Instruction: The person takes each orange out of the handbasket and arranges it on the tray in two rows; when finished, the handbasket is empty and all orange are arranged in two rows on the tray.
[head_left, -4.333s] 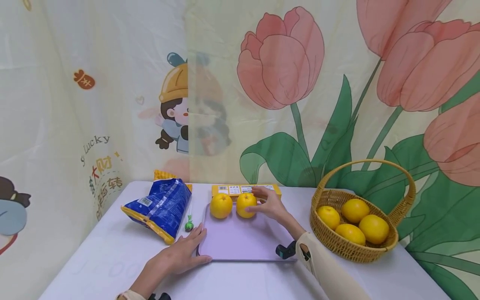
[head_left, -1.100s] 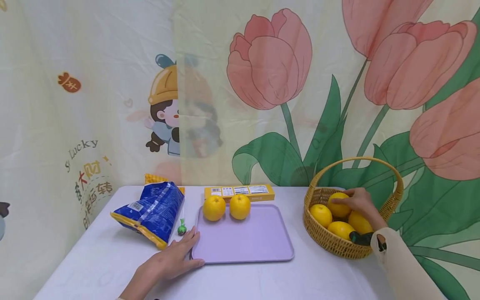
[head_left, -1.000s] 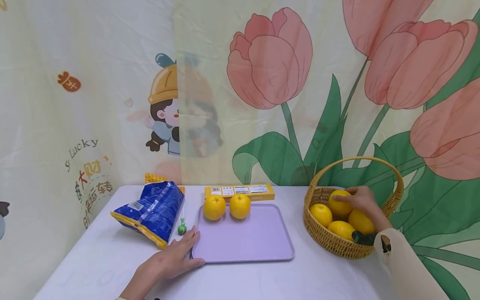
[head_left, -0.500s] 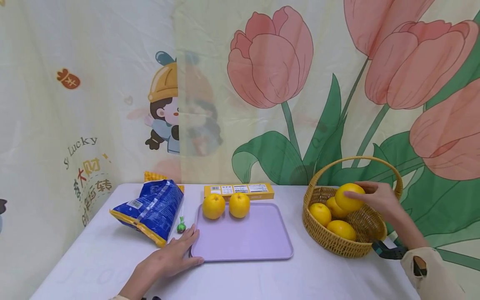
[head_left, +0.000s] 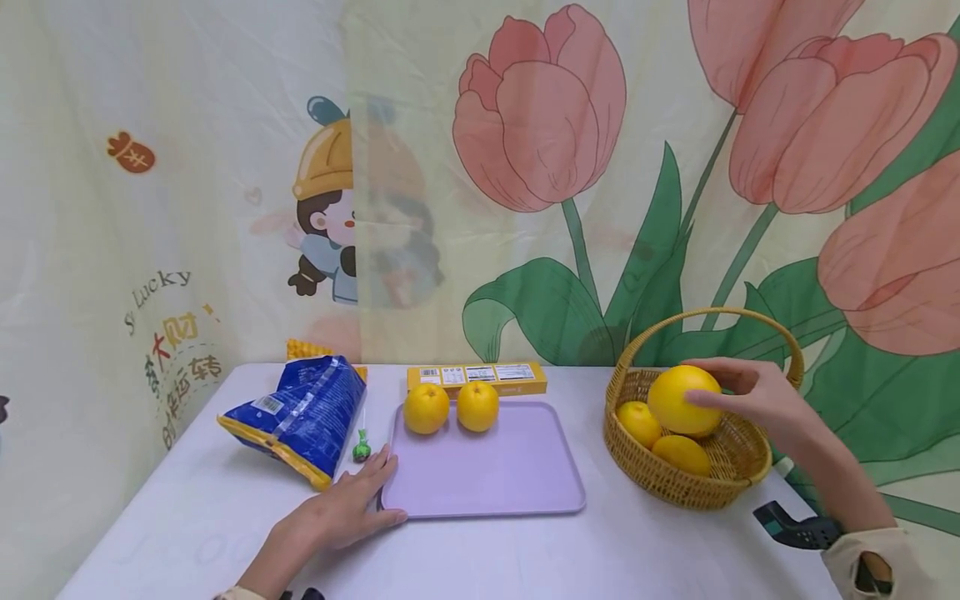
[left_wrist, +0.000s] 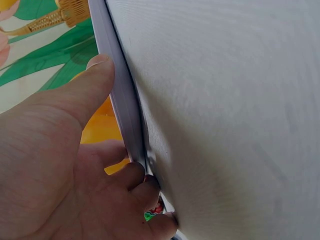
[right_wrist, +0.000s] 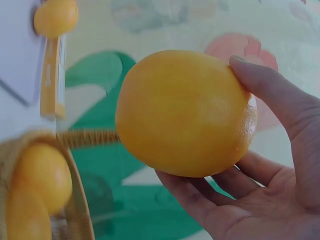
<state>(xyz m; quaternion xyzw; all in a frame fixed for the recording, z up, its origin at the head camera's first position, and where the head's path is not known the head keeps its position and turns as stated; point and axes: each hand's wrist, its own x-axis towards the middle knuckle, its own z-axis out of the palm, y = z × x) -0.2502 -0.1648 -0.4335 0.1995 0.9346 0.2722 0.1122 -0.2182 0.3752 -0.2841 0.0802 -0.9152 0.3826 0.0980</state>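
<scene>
Above the wicker basket (head_left: 626,454), my right hand (head_left: 772,400) holds an orange (head_left: 684,398) between thumb and fingers; the right wrist view shows the same orange (right_wrist: 185,115) large, gripped from one side. Other oranges (head_left: 681,455) lie in the basket, one partly hidden behind the held fruit. My left hand (head_left: 337,510) rests at the left front corner of the lilac tray (head_left: 487,471), fingers stretched along its side. In the left wrist view the thumb touches the tray's rim (left_wrist: 117,95). Two oranges (head_left: 426,408) sit side by side at the tray's far left.
A yellow box (head_left: 517,379) lies behind the tray. To the left is a blue snack bag (head_left: 307,421), with a green-wrapped lollipop (head_left: 362,450) between it and the tray. The basket's tall handle (head_left: 708,312) arches over the fruit. A printed curtain hangs behind the white table (head_left: 480,562).
My right hand moved from the tray's oranges to the basket, took hold of an orange on its right side, lifted it and shifted slightly left. My left hand stayed at the tray's corner.
</scene>
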